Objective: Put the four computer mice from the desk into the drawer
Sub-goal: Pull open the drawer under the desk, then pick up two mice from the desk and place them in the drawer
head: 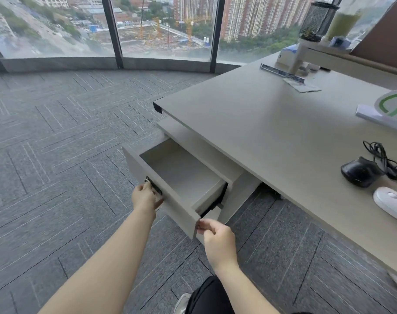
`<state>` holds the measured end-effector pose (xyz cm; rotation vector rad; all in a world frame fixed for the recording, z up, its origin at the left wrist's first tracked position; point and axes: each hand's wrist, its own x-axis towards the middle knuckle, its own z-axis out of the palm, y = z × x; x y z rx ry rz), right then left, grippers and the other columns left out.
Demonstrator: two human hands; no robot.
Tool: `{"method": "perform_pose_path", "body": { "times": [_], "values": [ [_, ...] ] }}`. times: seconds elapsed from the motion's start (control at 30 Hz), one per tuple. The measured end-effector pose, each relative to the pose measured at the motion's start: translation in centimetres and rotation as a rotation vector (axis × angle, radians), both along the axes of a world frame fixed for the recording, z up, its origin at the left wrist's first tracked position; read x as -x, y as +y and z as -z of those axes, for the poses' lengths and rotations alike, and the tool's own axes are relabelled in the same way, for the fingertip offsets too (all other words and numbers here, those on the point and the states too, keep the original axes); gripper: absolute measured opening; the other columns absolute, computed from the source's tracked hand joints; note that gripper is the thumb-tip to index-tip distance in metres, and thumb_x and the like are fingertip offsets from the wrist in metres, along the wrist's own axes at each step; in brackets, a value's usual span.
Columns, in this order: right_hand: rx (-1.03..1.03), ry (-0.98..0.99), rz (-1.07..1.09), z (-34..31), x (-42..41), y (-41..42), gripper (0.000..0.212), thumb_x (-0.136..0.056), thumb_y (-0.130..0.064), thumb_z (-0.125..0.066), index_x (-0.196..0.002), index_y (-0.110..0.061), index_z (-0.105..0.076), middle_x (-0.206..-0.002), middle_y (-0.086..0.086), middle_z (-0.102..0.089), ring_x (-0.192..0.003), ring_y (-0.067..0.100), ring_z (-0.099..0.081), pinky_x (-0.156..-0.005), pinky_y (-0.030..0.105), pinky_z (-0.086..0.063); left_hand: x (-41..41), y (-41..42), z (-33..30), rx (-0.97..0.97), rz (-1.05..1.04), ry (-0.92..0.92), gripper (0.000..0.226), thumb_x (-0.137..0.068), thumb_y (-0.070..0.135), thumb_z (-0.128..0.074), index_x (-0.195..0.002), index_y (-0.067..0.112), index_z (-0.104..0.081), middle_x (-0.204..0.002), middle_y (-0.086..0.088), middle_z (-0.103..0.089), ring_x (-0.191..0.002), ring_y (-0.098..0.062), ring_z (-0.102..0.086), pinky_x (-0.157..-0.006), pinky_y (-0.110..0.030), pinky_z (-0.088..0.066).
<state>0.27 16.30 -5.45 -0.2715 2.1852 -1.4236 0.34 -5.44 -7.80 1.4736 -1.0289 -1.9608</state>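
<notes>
The grey drawer (170, 201) under the desk stands pulled out, and its inside shows nothing in it. My left hand (145, 199) grips the black handle on the drawer front. My right hand (215, 239) pinches the near right corner of the drawer front. On the desk (261, 137) at the far right lie a black wired mouse (360, 172) with its cable bunched behind it and a white mouse (390, 206) just in front of it. Other mice are out of view.
A white and green sign (388, 107) lies on the desk's right side. At the back stand a ruler (281, 73), a white shelf with a black mesh pen holder (317, 19) and a green bottle. Grey carpet and tall windows lie to the left.
</notes>
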Motion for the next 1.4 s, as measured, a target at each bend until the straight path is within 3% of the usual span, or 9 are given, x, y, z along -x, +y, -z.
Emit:
{"method": "perform_pose_path", "body": {
  "times": [0.13, 0.3, 0.53, 0.7, 0.83, 0.93, 1.1, 1.27, 1.4],
  "values": [
    [-0.012, -0.037, -0.161, 0.4, -4.3, -0.5, 0.045, -0.083, 0.003, -0.044, -0.082, -0.031, -0.073, -0.09, -0.004, -0.078, -0.09, 0.009, -0.071, -0.083, 0.026, -0.058, -6.6, -1.1, 0.0, 0.004, -0.034, -0.011, 0.011, -0.096, 0.017, -0.049, -0.088, 0.017, -0.057, -0.11, -0.006, -0.061, -0.107, -0.024, -0.06, -0.071, -0.043, -0.06],
    [-0.06, -0.06, -0.335, 0.9, -7.9, -1.9, 0.041, -0.071, -0.012, -0.042, -0.084, -0.024, -0.079, -0.086, -0.005, -0.079, -0.085, 0.014, -0.072, -0.083, 0.041, -0.06, -12.9, -2.0, -0.4, -0.005, -0.067, -0.034, 0.019, -0.097, 0.018, -0.046, -0.11, 0.012, -0.058, -0.121, -0.006, -0.063, -0.112, -0.025, -0.061, -0.065, -0.041, -0.059],
    [-0.113, -0.122, -0.507, 0.7, -11.7, -2.9, 0.042, -0.08, -0.004, -0.041, -0.095, -0.018, -0.078, -0.097, 0.002, -0.077, -0.088, 0.012, -0.072, -0.078, 0.029, -0.057, -18.8, -3.0, -0.4, 0.026, -0.079, -0.052, 0.03, -0.097, 0.019, -0.047, -0.124, 0.008, -0.057, -0.126, -0.008, -0.063, -0.111, -0.026, -0.063, -0.049, -0.034, -0.058],
    [-0.145, -0.085, -0.583, -0.1, -12.2, -2.9, 0.046, -0.075, -0.008, -0.041, -0.101, -0.022, -0.076, -0.101, -0.002, -0.076, -0.09, 0.017, -0.07, -0.069, 0.028, -0.054, -20.3, -2.8, -0.8, 0.011, -0.03, -0.086, 0.035, -0.097, 0.021, -0.049, -0.129, 0.008, -0.05, -0.124, -0.009, -0.059, -0.112, -0.03, -0.06, -0.072, -0.046, -0.057],
    [-0.054, 0.056, -0.444, -3.6, -10.3, -1.0, 0.037, -0.086, -0.008, -0.045, -0.111, -0.02, -0.07, -0.1, -0.005, -0.073, -0.081, 0.01, -0.065, -0.073, 0.022, -0.054, -19.7, -2.5, -3.5, 0.438, -0.027, -0.409, 0.038, -0.092, 0.031, -0.044, -0.123, 0.009, -0.048, -0.121, -0.017, -0.058, -0.102, -0.037, -0.057, -0.084, -0.05, -0.05],
    [0.064, 0.251, -0.23, -7.5, -6.1, 2.3, 0.032, -0.09, -0.006, -0.048, -0.106, -0.02, -0.071, -0.092, -0.006, -0.074, -0.076, 0.015, -0.068, -0.071, 0.028, -0.057, -16.1, 0.2, -8.7, 0.75, 0.055, -0.297, 0.033, -0.091, 0.026, -0.041, -0.12, 0.015, -0.052, -0.107, -0.011, -0.062, -0.097, -0.031, -0.059, -0.077, -0.044, -0.049],
    [0.095, 0.699, 0.201, -14.3, 2.5, 11.2, 0.031, -0.091, -0.002, -0.053, -0.107, -0.022, -0.07, -0.094, -0.009, -0.073, -0.077, 0.005, -0.063, -0.07, 0.019, -0.048, -5.0, 9.7, -15.0, 0.953, 0.468, -0.014, 0.019, -0.092, 0.018, -0.05, -0.107, 0.016, -0.063, -0.097, -0.002, -0.066, -0.087, -0.015, -0.061, -0.067, -0.016, -0.043],
    [-0.32, 0.945, 0.476, -15.7, 10.7, 21.3, 0.037, -0.083, -0.005, -0.058, -0.119, -0.01, -0.064, -0.119, 0.012, -0.065, -0.114, 0.033, -0.053, -0.096, 0.039, -0.042, 5.5, 21.2, -17.5, 1.031, 0.863, 0.123, 0.025, -0.089, 0.022, -0.056, -0.112, 0.02, -0.064, -0.111, -0.001, -0.066, -0.102, -0.015, -0.062, -0.084, -0.029, -0.05],
    [-0.648, 0.665, 0.335, -14.6, 14.5, 26.4, 0.058, -0.086, -0.023, -0.059, -0.142, -0.021, -0.045, -0.153, 0.011, -0.036, -0.135, 0.036, -0.035, -0.11, 0.044, -0.032, 11.9, 28.0, -17.7, 1.137, 1.029, 0.073, 0.039, -0.088, 0.03, -0.053, -0.127, 0.023, -0.055, -0.133, -0.001, -0.055, -0.113, -0.018, -0.058, -0.088, -0.029, -0.045]
  ]
}}
